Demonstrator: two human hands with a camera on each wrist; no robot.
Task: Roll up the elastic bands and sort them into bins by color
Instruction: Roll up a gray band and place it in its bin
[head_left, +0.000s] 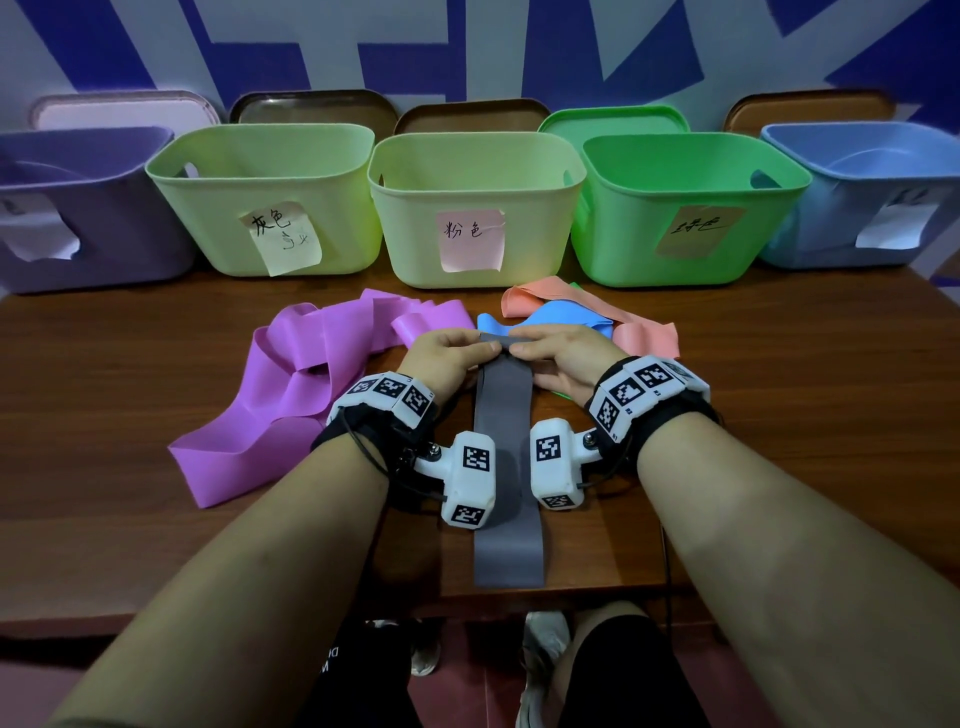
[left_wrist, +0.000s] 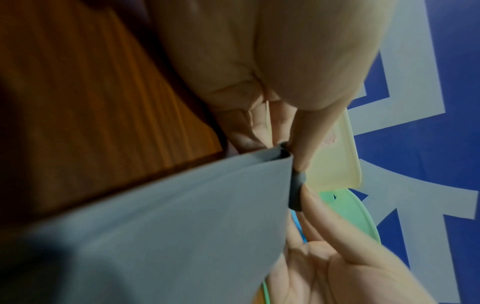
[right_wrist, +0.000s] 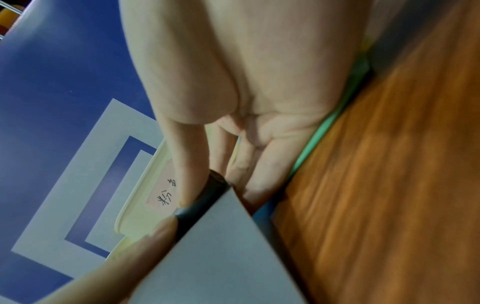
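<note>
A grey elastic band (head_left: 506, 467) lies flat down the middle of the wooden table (head_left: 779, 415), its near end hanging over the front edge. Its far end is a thin roll. My left hand (head_left: 452, 351) and right hand (head_left: 556, 353) pinch that roll from either side. In the left wrist view the grey band (left_wrist: 182, 216) ends in a dark rolled edge between both thumbs. In the right wrist view the grey band (right_wrist: 226, 253) shows the same roll under the thumb tip. A purple band (head_left: 291, 384) sprawls to the left. Blue (head_left: 561, 317), salmon (head_left: 587, 301) and green bands lie behind my right hand.
Bins stand along the back: purple (head_left: 78, 208), pale green with a note (head_left: 270, 182), pale yellow with a pink note (head_left: 472, 202), green (head_left: 685, 202) and blue (head_left: 862, 197). Lids lean against the wall behind them.
</note>
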